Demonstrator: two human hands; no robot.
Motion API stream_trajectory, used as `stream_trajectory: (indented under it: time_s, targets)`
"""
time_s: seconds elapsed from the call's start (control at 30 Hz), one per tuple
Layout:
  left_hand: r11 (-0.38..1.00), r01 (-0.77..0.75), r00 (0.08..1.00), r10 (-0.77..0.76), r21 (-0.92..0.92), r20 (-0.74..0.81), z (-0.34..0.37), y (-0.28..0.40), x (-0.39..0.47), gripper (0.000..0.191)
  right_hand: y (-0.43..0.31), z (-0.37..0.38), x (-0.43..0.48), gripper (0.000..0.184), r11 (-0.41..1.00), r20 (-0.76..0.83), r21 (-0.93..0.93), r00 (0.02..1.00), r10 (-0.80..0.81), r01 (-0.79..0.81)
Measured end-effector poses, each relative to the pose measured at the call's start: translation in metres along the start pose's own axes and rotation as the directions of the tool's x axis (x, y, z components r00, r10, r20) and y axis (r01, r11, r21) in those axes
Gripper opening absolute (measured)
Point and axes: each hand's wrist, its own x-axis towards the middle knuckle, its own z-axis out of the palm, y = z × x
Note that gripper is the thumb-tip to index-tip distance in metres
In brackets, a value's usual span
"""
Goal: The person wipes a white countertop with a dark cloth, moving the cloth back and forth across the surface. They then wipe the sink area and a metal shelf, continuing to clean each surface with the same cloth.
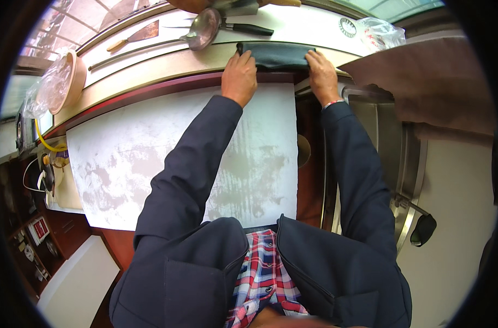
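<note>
A dark, flat item with a smooth, leather-like surface (278,55) lies along the edge of the ledge at the top of the view; its exact kind cannot be told. My left hand (240,77) grips its left end, fingers bent over the edge. At its right end, my right hand (323,76) has its fingers closed on the corner. Just beyond the item are a metal ladle (205,29), a black-handled utensil (253,29) and a scraper with a wooden handle (143,33). Below my hands a large white sheet (183,156) with grey stains covers the surface.
A tan basin (76,82) with clear plastic stands on the left ledge. A clear plastic bag (381,33) and a round slotted disc (347,27) are at the upper right. A metal sink (361,119) lies beside my right arm, under a brown sheet (441,86). A kettle (49,174) stands at left.
</note>
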Motion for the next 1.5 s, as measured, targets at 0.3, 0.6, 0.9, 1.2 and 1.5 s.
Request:
stream_trajectory:
  time_s: [0.3,0.6,0.9,1.2,1.5]
  targets:
    - [0.967,-0.158,0.986,0.167,-0.2,0.025,0.02,0.074,-0.013,0.027,0.041,-0.024,-0.092,0.034,0.978,-0.077,0.14,0.983,0.165,-0.153]
    - [0.921,-0.131,0.967,0.2,-0.366,0.157,0.066,0.149,-0.075,0.021,0.056,-0.065,-0.174,0.037,0.979,0.031,0.115,0.986,0.167,-0.169]
    - [0.93,-0.13,0.869,0.275,-0.345,0.412,0.036,0.181,-0.216,0.028,-0.033,-0.097,-0.301,0.036,0.923,0.153,0.234,0.949,0.275,-0.305]
    - [0.843,-0.089,0.538,0.488,-0.53,0.687,0.041,0.229,-0.323,0.024,-0.14,-0.122,-0.478,0.036,0.815,0.177,0.391,0.904,0.39,-0.428]
    - [0.88,0.373,0.284,0.192,-0.293,0.939,0.066,0.252,-0.394,0.027,-0.254,-0.107,-0.653,0.037,0.278,0.358,0.519,0.501,0.788,-0.808]
